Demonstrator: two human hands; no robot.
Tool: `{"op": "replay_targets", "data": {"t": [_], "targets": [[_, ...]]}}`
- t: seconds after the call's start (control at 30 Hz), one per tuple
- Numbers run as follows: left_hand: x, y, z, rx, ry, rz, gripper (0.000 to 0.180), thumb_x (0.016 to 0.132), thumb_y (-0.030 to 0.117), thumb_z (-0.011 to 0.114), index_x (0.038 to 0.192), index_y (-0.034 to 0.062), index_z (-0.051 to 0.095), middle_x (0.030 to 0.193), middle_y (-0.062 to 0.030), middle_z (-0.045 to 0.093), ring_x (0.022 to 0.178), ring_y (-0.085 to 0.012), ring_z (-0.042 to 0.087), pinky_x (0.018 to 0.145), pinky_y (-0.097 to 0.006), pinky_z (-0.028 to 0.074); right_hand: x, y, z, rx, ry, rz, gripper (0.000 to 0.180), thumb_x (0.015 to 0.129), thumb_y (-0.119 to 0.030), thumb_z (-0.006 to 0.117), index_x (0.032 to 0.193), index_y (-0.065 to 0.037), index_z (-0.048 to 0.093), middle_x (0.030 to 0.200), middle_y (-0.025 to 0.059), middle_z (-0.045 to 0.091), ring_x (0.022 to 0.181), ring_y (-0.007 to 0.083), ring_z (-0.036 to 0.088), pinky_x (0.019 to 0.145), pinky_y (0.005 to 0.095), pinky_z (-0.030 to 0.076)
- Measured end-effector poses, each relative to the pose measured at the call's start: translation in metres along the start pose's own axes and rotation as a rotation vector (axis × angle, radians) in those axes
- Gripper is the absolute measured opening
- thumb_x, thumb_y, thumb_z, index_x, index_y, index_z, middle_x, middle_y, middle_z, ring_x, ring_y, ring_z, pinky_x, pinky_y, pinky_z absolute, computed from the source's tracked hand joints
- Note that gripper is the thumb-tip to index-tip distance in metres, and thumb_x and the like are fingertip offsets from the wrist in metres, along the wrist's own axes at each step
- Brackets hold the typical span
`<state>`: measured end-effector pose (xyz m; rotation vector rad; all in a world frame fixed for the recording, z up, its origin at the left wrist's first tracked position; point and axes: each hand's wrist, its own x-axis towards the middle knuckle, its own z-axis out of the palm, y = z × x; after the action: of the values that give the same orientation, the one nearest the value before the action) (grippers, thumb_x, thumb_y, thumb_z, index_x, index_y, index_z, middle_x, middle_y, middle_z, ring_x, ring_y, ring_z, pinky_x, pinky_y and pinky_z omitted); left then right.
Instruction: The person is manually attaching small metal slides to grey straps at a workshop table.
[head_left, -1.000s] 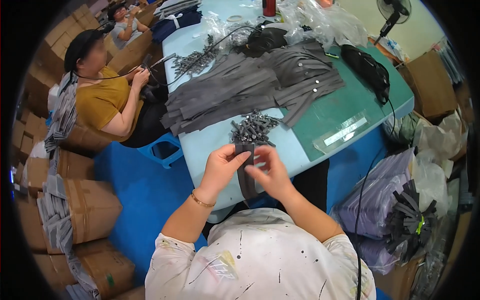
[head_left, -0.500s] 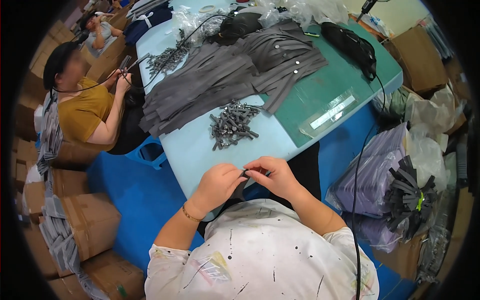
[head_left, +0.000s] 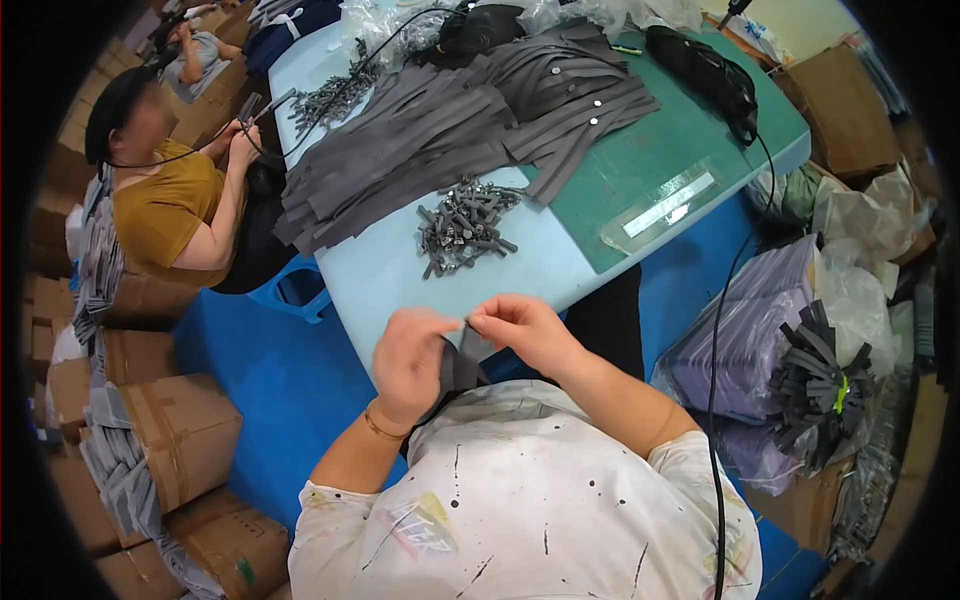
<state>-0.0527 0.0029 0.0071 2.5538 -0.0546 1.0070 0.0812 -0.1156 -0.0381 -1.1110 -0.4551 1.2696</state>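
A dark grey fabric strap (head_left: 463, 368) hangs between my hands, just off the near edge of the table. My right hand (head_left: 530, 332) pinches its upper end between thumb and fingertips. My left hand (head_left: 408, 362), slightly blurred, has its fingers curled against the strap, its fingertips close to the right hand's pinch. A small pile of short grey strap pieces with shiny metal parts (head_left: 465, 228) lies on the table in front of me. Behind it spreads a wide layer of long dark grey straps (head_left: 400, 165), with a few small white round pieces on top.
The pale blue table (head_left: 375, 290) carries a green mat (head_left: 570, 225) and a black bag (head_left: 705, 80). A black cable (head_left: 715, 400) runs down at my right. A co-worker (head_left: 165, 215) sits at the left. Cardboard boxes (head_left: 185, 435) and purple wrapped bundles (head_left: 745, 340) stand on the floor.
Both hands have shifted a little left and up. My left hand has turned, and more of the strap shows between the hands.
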Motion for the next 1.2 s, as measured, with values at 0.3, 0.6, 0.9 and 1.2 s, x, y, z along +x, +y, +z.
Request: {"op": "replay_targets", "data": {"t": [0.3, 0.6, 0.9, 1.2], "targets": [[0.052, -0.030, -0.008, -1.221, 0.437, -0.908, 0.022, 0.096, 0.017, 0.044, 0.102, -0.0009, 0.055, 0.079, -0.0012, 0.049, 0.073, -0.0092, 0.046, 0.069, -0.021, 0.039, 0.065, -0.023, -0.002, -1.466, 0.235, -0.870, 0.011, 0.069, -0.008, 0.066, 0.078, -0.005, 0.062, 0.087, 0.0055, 0.058, 0.085, 0.0243, 0.054, 0.070, 0.0341, 0.047], [0.057, -0.050, 0.029, -1.127, -0.003, -0.885, 0.020, 0.090, 0.009, 0.053, 0.106, -0.0013, 0.057, 0.085, -0.0042, 0.060, 0.067, -0.0080, 0.053, 0.064, -0.020, 0.045, 0.057, -0.044, -0.038, -0.658, 0.362, -0.647, 0.018, 0.080, -0.010, 0.066, 0.097, -0.005, 0.062, 0.086, 0.0034, 0.064, 0.074, 0.0130, 0.058, 0.066, 0.0250, 0.045], [0.045, -0.056, 0.051, -1.405, -0.058, -1.071, 0.013, 0.086, 0.008, 0.059, 0.097, 0.0005, 0.057, 0.087, -0.0069, 0.062, 0.063, -0.0100, 0.058, 0.059, -0.023, 0.051, 0.053, -0.032, -0.034, -0.106, 0.111, -0.464, 0.022, 0.087, -0.005, 0.057, 0.109, -0.002, 0.060, 0.092, 0.0037, 0.063, 0.085, 0.0089, 0.059, 0.073, 0.0213, 0.046], [0.044, -0.061, 0.049, -1.338, -0.019, -1.094, 0.014, 0.085, 0.009, 0.060, 0.096, 0.0005, 0.059, 0.088, -0.0062, 0.064, 0.067, -0.0104, 0.058, 0.062, -0.024, 0.051, 0.050, -0.033, -0.031, -0.306, 0.199, -0.503, 0.019, 0.085, -0.004, 0.060, 0.103, 0.000, 0.063, 0.086, 0.0050, 0.066, 0.078, 0.0085, 0.061, 0.069, 0.0210, 0.047]]}}
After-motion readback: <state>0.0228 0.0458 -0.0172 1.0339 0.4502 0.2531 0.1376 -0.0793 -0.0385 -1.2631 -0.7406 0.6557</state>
